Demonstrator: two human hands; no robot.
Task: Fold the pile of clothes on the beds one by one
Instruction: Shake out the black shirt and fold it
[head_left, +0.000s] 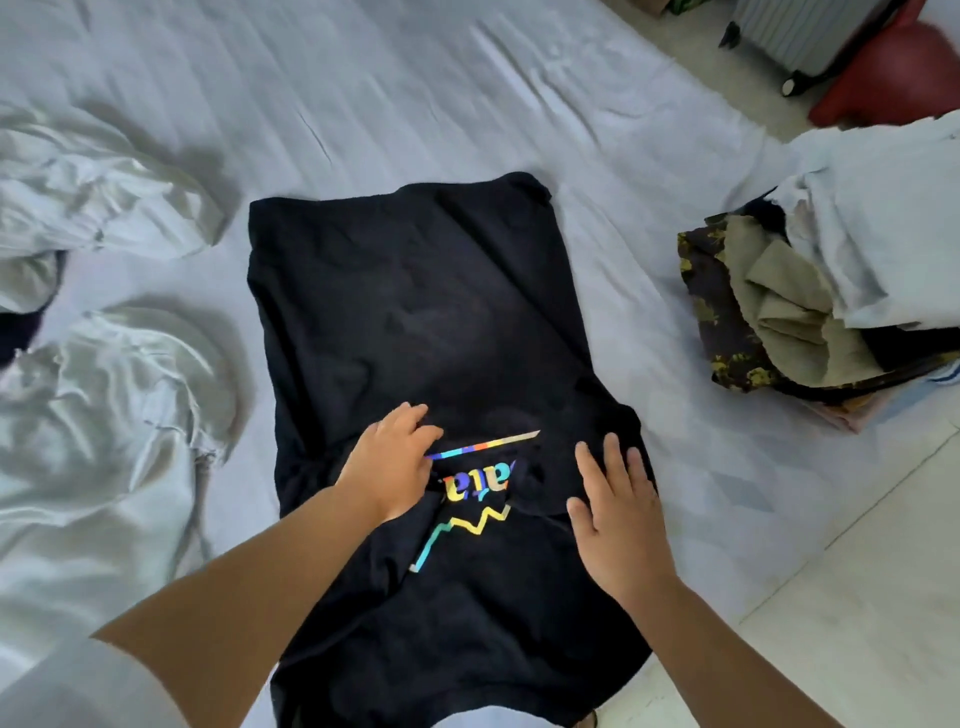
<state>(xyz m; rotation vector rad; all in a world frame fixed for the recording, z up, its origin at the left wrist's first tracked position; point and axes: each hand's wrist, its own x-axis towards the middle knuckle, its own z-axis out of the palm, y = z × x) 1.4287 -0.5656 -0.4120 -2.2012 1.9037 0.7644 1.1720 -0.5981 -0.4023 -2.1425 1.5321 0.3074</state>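
Note:
A black t-shirt (415, 322) with a multicoloured print lies lengthwise on the white bed sheet (363, 93), its sides turned in toward the middle. My left hand (389, 467) rests on the shirt just left of the print, fingers bent onto the cloth with the thumb at a fold; whether it pinches the fold is unclear. My right hand (615, 514) lies flat with straight fingers on the folded right flap, pressing it down.
A pile of clothes (810, 291), olive, camouflage and white, sits at the bed's right edge. Crumpled white bedding (104, 364) fills the left side. Beyond the bed lie a tiled floor (857, 623), a suitcase (800, 31) and a red object (893, 78).

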